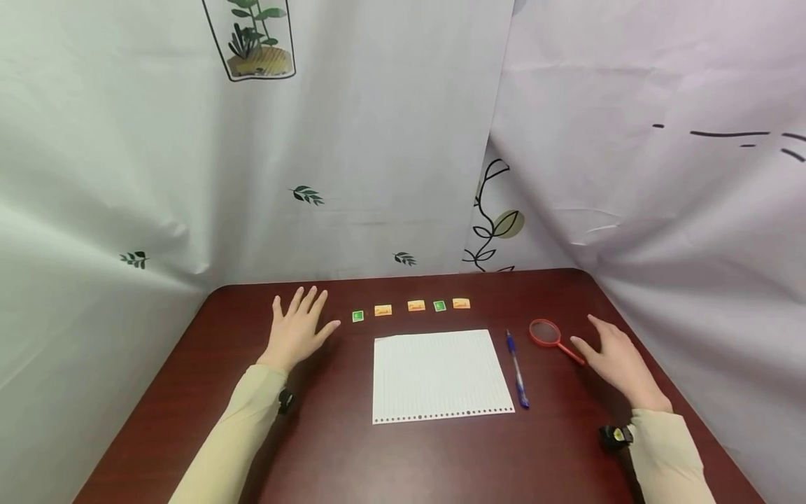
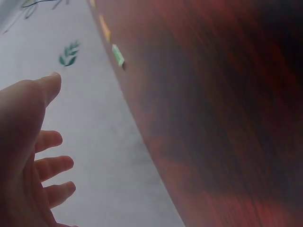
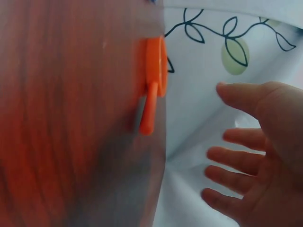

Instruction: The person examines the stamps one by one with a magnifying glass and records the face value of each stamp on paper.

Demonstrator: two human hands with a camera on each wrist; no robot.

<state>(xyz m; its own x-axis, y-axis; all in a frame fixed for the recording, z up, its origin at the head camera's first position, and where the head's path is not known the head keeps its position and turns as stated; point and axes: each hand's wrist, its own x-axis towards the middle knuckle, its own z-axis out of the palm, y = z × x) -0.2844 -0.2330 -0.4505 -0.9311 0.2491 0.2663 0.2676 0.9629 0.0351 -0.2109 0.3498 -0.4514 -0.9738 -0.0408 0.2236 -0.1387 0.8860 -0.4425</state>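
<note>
My left hand [image 1: 294, 338] is spread over the left part of the dark red table with nothing in it; its thumb points toward the nearest small green packet [image 1: 357, 316]. On the other side, my right hand [image 1: 620, 360] holds nothing, fingers extended, beside a red magnifying glass [image 1: 545, 332]. In the right wrist view the orange-red handle [image 3: 148, 111] of that glass points back toward me, apart from the fingers. Between the hands lies a sheet of lined paper [image 1: 441, 376] with punched holes along its near edge. A blue pen [image 1: 518, 371] lies just right of the sheet.
Behind the paper, a row holds orange-yellow packets [image 1: 416, 306] and another green packet [image 1: 439, 306]. White printed curtains [image 1: 378, 140] hang behind and on both sides of the table [image 1: 352, 462]. Each wrist wears a small black device [image 1: 613, 437].
</note>
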